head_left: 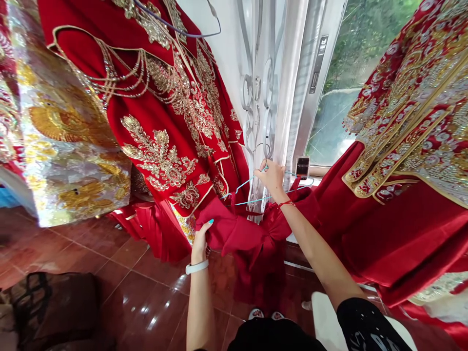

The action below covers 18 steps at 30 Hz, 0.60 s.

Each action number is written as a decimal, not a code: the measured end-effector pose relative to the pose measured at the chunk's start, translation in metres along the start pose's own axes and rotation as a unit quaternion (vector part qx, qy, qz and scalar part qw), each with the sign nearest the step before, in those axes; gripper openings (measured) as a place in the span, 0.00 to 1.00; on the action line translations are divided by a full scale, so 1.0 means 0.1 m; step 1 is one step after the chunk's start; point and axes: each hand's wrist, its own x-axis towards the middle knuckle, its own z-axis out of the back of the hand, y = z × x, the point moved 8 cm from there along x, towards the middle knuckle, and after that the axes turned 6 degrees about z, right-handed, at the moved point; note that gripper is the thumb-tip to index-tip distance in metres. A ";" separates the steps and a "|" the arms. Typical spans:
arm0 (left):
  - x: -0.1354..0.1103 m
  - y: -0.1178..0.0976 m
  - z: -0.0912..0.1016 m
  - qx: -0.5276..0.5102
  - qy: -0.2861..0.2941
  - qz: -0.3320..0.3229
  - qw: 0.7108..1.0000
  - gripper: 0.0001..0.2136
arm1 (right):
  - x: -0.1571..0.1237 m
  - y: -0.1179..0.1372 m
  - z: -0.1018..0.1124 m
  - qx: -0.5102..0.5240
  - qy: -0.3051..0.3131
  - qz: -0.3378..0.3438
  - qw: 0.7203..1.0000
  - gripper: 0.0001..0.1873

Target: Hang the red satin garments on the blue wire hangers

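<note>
A plain red garment (237,226) hangs by its straps from a light blue clothes hanger (252,200) in front of me. My right hand (271,176) pinches the top of the hanger, just below its metal hook (262,147), beside the white scrollwork bars. Lower and to the left, my left hand (200,240) grips the garment's left edge, thumb on top and the other fingers hidden by the cloth. Folds bunch up below my right wrist, and the lower part of the garment falls towards the floor.
A red embroidered jacket (164,112) hangs close on the left, a beaded red jacket (413,107) on the right. White metal bars (258,87) stand by the window (343,83). A white stool (325,317) is low right; a dark bag (54,307) lies on the tiled floor (146,287).
</note>
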 end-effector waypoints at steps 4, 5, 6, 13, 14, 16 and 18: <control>-0.04 -0.39 -0.41 0.045 0.056 -0.020 0.997 0.18 | -0.02 0.01 0.00 0.002 0.000 -0.002 1.000 0.08; -0.03 -0.47 -0.51 0.064 0.069 -0.033 0.995 0.19 | -0.02 0.02 0.00 0.002 -0.001 -0.002 1.000 0.08; -0.02 -0.54 -0.59 0.082 0.078 -0.043 0.993 0.19 | -0.03 0.02 0.00 0.000 -0.003 -0.002 1.000 0.08; 0.07 -0.60 -0.70 0.124 0.050 -0.091 0.987 0.18 | -0.01 0.00 -0.05 -0.007 0.001 0.001 1.000 0.07; 0.07 -0.59 -0.69 0.128 0.048 -0.094 0.986 0.18 | -0.01 0.00 -0.06 -0.008 0.003 -0.001 1.000 0.06; 0.05 -0.57 -0.68 0.133 0.047 -0.099 0.985 0.18 | -0.05 0.02 -0.07 -0.011 -0.010 0.005 1.000 0.03; 0.05 -0.57 -0.67 0.130 0.045 -0.101 0.985 0.17 | -0.18 0.06 -0.03 -0.018 -0.062 0.025 0.998 0.09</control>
